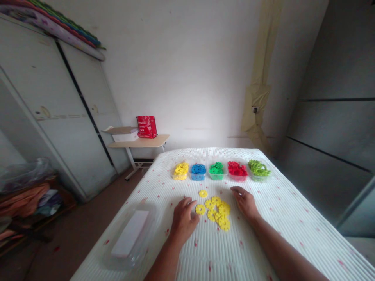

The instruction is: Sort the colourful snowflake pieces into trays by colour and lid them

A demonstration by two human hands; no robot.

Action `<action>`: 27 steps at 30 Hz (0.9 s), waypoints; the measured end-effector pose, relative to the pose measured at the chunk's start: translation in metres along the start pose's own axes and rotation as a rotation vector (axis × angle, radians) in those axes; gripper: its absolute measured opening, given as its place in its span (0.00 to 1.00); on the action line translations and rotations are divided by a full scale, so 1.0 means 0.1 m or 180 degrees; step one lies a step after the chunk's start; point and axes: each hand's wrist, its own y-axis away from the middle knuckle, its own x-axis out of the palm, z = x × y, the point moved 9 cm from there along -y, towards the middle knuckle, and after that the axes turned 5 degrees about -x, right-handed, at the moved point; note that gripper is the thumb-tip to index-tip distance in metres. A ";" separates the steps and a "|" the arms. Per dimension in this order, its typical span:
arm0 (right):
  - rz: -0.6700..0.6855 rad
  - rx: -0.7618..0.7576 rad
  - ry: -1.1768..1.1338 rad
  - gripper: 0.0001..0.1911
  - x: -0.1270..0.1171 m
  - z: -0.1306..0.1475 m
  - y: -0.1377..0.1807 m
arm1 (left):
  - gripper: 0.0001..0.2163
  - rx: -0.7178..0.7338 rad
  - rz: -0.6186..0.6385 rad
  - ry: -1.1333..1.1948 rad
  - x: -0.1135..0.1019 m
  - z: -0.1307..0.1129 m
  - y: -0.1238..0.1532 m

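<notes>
Several yellow flower-shaped plastic discs [224, 208] lie in a loose, partly overlapping group on the white ribbed tablecloth. A single yellow disc [203, 193] sits apart toward the back. My left hand [183, 218] rests left of the group, thumb and fingers apart, close beside another yellow disc [200, 209]; nothing shows in its grasp. On the other side, my right hand [245, 201] lies on the cloth with its fingers stretched toward the left. I see nothing held in it, and its fingertips are apart from the discs.
Along the back stand clear tubs of yellow [181, 171], blue [198, 171], green [216, 171], red [237, 171] and light green pieces [259, 168]. A clear plastic lid [130, 236] with a white label lies front left. Behind, a side table [152, 141] bears a red bag [147, 127] and white box [125, 135].
</notes>
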 end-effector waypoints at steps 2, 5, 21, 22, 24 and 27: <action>-0.0091 0.0062 0.0066 0.18 -0.07 -0.05 -0.02 | 0.21 0.0086 0.0040 -0.0014 -0.01 -0.07 0.01; -0.0006 -0.0069 0.0175 0.18 -0.05 0.00 -0.02 | 0.21 0.0094 0.0137 -0.0117 -0.01 -0.14 0.01; 0.0321 -0.0429 0.0657 0.15 0.16 0.14 0.04 | 0.14 -0.0001 -0.0268 -0.0093 0.01 -0.14 -0.53; 0.0337 -0.0427 0.0660 0.15 0.16 0.15 0.05 | 0.14 0.0012 -0.0182 -0.0152 0.04 -0.16 -0.58; 0.0369 -0.0422 0.0665 0.15 0.16 0.17 0.05 | 0.14 -0.0014 0.0024 -0.0300 0.12 -0.17 -0.65; 0.0443 -0.0426 0.0663 0.15 0.16 0.20 0.05 | 0.14 -0.0134 0.0222 -0.0481 0.20 -0.15 -0.69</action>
